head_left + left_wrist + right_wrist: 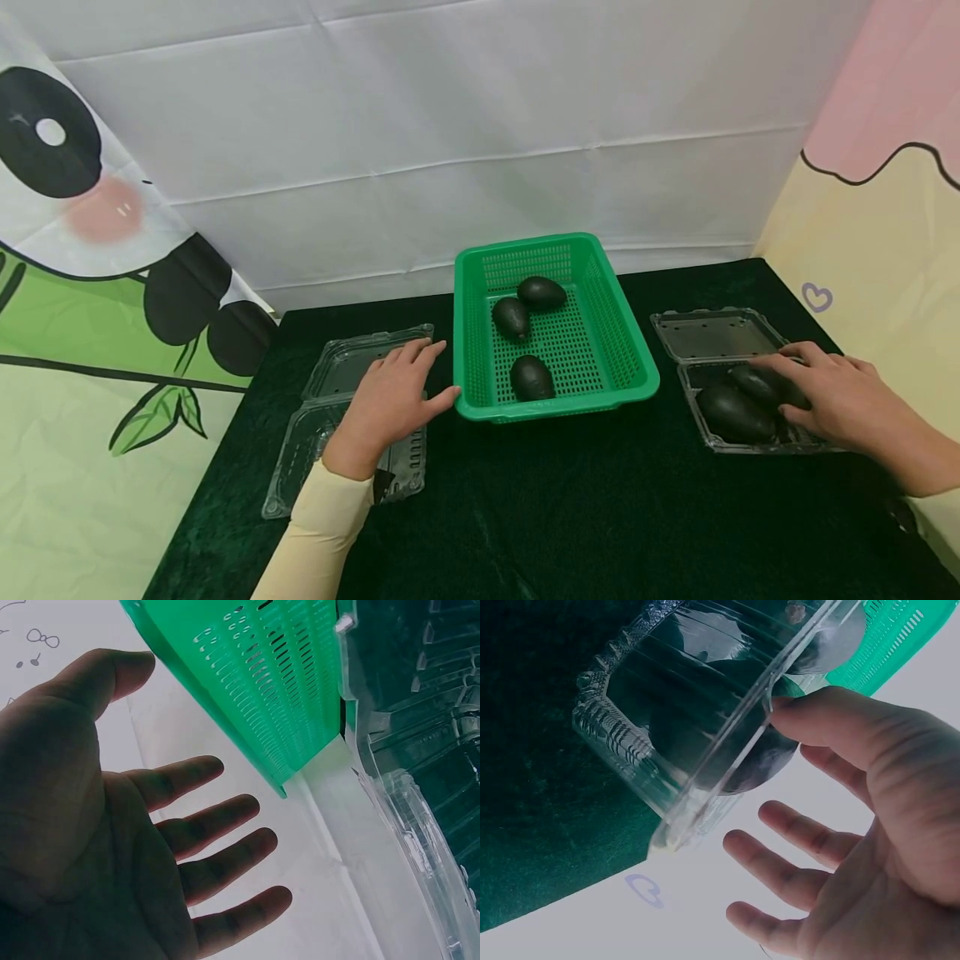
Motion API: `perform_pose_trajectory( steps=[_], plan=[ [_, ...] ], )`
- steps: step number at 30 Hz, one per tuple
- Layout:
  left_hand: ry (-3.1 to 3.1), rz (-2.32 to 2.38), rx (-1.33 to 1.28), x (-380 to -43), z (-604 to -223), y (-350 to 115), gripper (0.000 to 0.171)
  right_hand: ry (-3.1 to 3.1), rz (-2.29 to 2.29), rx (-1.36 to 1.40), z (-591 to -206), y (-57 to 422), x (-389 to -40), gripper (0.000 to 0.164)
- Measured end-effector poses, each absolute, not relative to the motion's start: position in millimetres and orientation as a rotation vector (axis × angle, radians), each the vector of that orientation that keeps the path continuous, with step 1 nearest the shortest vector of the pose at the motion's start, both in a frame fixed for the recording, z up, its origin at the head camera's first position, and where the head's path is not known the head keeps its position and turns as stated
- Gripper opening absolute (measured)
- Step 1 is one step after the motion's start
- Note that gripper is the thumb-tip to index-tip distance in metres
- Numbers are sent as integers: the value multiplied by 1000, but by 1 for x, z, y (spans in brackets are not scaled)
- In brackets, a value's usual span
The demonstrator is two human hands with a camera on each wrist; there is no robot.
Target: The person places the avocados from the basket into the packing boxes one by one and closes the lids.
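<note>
One left hand (392, 400) hovers splayed above a clear container (311, 442).

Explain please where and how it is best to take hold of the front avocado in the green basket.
I would bring the left hand down from above and hold the avocado around its rounded middle, thumb and fingers on opposite sides. The green basket has walls around it, and the front one is close, so a low approach looks blocked.
</note>
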State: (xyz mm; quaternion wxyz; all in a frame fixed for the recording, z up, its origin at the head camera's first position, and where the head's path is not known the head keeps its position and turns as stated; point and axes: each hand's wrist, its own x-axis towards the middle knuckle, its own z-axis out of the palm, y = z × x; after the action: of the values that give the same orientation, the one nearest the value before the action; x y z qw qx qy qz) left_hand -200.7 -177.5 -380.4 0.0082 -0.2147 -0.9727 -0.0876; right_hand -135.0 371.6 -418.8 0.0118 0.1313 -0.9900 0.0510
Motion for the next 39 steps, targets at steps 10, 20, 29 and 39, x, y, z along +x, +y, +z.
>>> perform_pose_trajectory(
  steps=[10, 20, 29, 39],
  plan=[
    [-3041, -271, -668, -200, -381, -178, 76, -3058, 168, 421, -414, 370, -139, 62],
    [-3049, -274, -660, -199, -380, -179, 76, -3039, 144, 384, -397, 369, -151, 62],
    [-3049, -279, -654, -197, -378, -181, 76, -3092, 101, 344, -380, 373, -175, 60],
    [-3051, -291, -641, -194, -376, -183, 76, -3137, 85, 317, -373, 383, -206, 56]
  ],
)
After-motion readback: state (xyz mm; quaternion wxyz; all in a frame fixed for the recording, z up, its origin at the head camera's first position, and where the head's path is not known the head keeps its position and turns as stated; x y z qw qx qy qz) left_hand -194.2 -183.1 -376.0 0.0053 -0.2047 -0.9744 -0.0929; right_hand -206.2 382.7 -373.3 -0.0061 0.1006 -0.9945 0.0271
